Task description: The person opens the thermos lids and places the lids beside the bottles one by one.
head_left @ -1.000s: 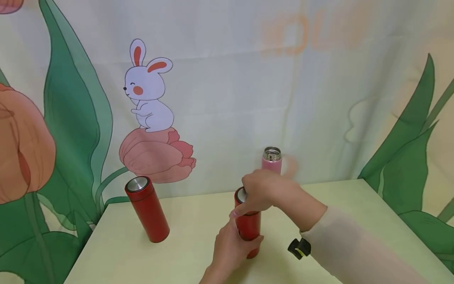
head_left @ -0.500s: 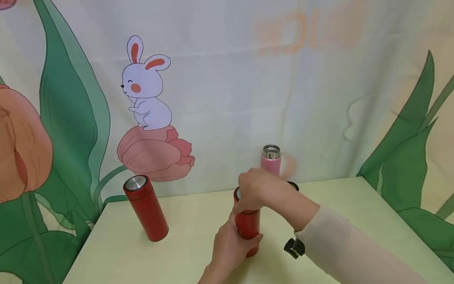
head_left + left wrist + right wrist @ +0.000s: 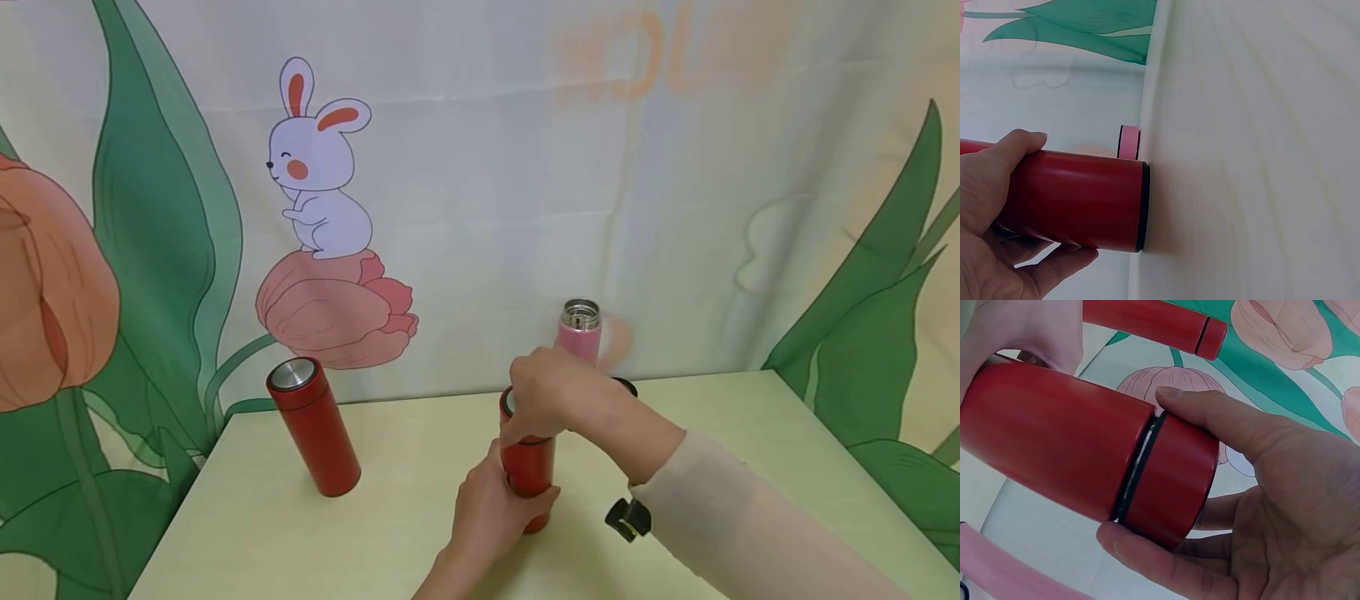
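A red thermos bottle (image 3: pixel 531 468) stands upright at the middle of the table. My left hand (image 3: pixel 483 508) grips its lower body, with thumb and fingers round it in the left wrist view. Over the top, my right hand (image 3: pixel 547 392) holds the red lid (image 3: pixel 1175 478) between thumb and fingers. A narrow gap with a silvery line shows between lid and body in the right wrist view. Part of the lid's steel top is hidden by the right hand. Behind the hands stands a pink bottle (image 3: pixel 579 340), its steel mouth uncovered.
Another red thermos (image 3: pixel 318 437), lid on, stands at the left of the pale table (image 3: pixel 405 467). A small pink, dark-rimmed round piece (image 3: pixel 1129 142) lies near the back, partly hidden by the right wrist in the head view. A printed curtain (image 3: pixel 465 208) hangs behind the table.
My right hand and forearm have turned slightly on the lid, and a dark-rimmed piece now shows behind the wrist. My left hand keeps its grip. The head view has shifted a little.
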Demonstrator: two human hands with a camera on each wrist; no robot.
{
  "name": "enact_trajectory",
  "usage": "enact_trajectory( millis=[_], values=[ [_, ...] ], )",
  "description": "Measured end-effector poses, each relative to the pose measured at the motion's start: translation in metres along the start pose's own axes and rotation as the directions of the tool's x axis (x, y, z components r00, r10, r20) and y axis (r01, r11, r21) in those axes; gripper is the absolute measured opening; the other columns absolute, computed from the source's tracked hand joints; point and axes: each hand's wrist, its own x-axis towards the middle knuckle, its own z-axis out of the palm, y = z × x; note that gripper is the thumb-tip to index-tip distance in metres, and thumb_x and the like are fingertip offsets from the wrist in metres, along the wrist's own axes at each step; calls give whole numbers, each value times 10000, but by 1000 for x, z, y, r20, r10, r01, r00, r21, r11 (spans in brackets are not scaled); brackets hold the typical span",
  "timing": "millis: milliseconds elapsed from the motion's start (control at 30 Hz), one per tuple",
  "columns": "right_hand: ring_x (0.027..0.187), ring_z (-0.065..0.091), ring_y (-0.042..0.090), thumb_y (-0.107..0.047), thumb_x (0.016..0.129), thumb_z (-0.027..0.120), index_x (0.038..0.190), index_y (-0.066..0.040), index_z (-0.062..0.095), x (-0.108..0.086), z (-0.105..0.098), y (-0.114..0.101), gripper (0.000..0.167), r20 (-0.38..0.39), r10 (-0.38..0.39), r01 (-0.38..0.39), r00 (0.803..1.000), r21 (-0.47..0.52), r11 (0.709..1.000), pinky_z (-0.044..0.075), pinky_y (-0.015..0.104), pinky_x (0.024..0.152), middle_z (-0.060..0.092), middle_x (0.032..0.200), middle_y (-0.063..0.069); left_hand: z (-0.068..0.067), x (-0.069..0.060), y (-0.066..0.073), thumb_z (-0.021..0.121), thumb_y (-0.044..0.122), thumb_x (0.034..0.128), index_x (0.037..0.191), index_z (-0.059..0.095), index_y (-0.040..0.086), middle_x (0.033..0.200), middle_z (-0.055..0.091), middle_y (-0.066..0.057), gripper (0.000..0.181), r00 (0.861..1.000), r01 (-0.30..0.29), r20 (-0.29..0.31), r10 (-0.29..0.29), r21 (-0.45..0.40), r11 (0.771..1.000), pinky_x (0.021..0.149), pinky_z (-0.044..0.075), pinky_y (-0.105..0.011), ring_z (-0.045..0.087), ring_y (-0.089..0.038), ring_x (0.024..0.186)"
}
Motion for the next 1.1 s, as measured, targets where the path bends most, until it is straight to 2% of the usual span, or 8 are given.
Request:
enact_trajectory(
  millis=[500,833,1100],
  values=[
    [805,628,194,-404,785,836,923,-107,651,1,-4,1,376,17,0,0,1000,18,1000,542,318,652,656,852,19,0,2,2,865,456,788,1226,549,163,1047,719,53,614,1000,11,-5,-11,1,1000,778,557,-336,685,-119,898],
    [793,641,208,-409,789,848,965,-90,659,3,-5,2,411,37,10,-11,999,26,1000,552,323,592,661,870,36,0,2,4,872,431,780,1212,552,152,1044,717,49,606,1000,25,2,-25,-1,1000,775,555,-350,681,-122,900],
    [842,634,209,-427,788,865,1003,-91,659,4,-6,2,449,41,-5,5,999,10,1000,561,327,689,664,885,29,0,4,4,867,471,775,1218,553,152,1058,721,43,630,1000,30,7,-30,8,1000,779,562,-353,686,-130,917]
  ],
)
